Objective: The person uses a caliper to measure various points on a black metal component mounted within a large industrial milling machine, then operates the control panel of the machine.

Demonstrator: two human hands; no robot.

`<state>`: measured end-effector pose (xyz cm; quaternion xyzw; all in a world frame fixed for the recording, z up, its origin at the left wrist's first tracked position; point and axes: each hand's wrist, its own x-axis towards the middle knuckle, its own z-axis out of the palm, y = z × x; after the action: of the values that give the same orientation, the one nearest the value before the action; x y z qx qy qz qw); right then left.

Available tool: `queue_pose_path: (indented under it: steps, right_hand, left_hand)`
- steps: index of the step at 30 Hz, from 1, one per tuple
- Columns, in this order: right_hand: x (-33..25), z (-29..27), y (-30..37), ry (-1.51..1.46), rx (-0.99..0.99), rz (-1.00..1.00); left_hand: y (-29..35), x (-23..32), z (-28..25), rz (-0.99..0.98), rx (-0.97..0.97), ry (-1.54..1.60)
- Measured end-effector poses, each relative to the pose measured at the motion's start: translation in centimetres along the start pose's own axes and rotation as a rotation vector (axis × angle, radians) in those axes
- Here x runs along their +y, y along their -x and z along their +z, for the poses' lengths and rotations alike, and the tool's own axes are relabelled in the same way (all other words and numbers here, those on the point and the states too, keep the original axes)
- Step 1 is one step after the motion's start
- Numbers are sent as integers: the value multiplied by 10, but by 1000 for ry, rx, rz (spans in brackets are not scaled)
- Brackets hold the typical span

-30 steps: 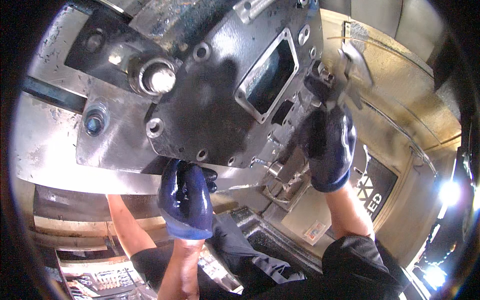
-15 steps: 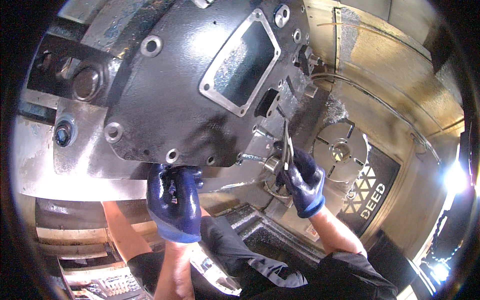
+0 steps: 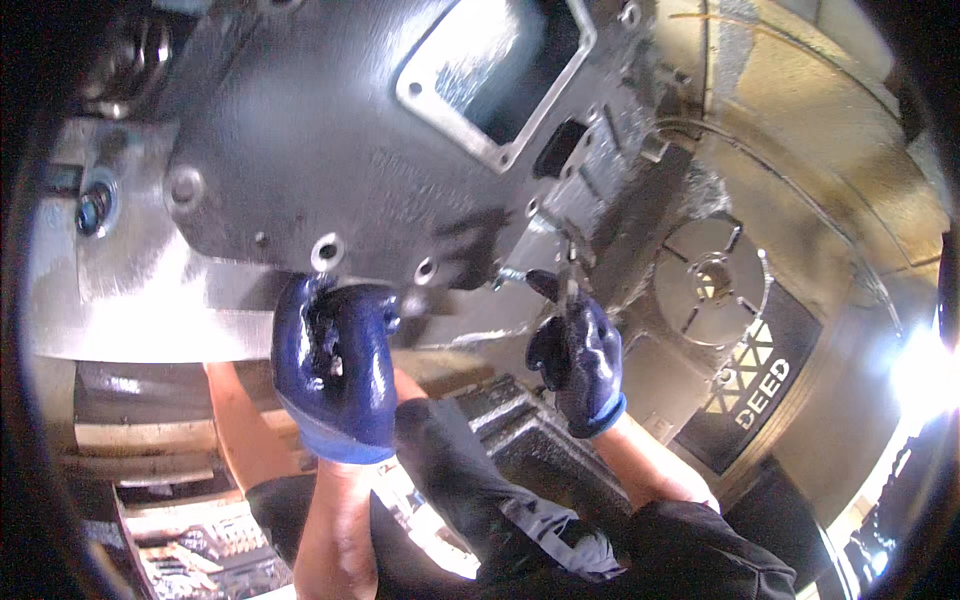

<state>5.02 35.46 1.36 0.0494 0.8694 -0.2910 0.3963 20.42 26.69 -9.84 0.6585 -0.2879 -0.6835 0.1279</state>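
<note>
A large dark metal casting (image 3: 300, 170) with bolt holes and a rectangular opening fills the upper middle. My left hand (image 3: 335, 370), in an oily blue glove, is closed just beneath its lower edge, by a ringed hole. What those fingers hold, if anything, is hidden. To the right my right hand (image 3: 580, 360), gloved alike, grips a slim metal tool (image 3: 571, 275) that stands up from the fist; its exact kind is blurred. Its index finger reaches toward a small metal stud (image 3: 510, 275) at the casting's lower right corner.
A round slotted metal chuck (image 3: 711, 283) sits at the right, beside a dark panel with triangular cut-outs (image 3: 745, 390). Metal walls with a cable (image 3: 790, 180) curve along the right. A bright steel plate (image 3: 150, 300) runs behind the casting at the left. My legs (image 3: 440, 450) are below.
The view has shifted, with the casting now higher and larger. My right hand has come left and turned, its index finger stretching toward the stud. My left hand stays at the casting's lower edge.
</note>
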Motion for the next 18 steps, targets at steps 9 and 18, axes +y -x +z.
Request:
queue_pose_path:
  steps: [9, 18]
  right_hand:
    - [31, 31, 34, -181, 20, 151]
    - [58, 26, 48, -788, 74, 295]
  left_hand:
    - [-24, 14, -14, 407, -272, -67]
    - [-32, 50, -29, 679, -370, -452]
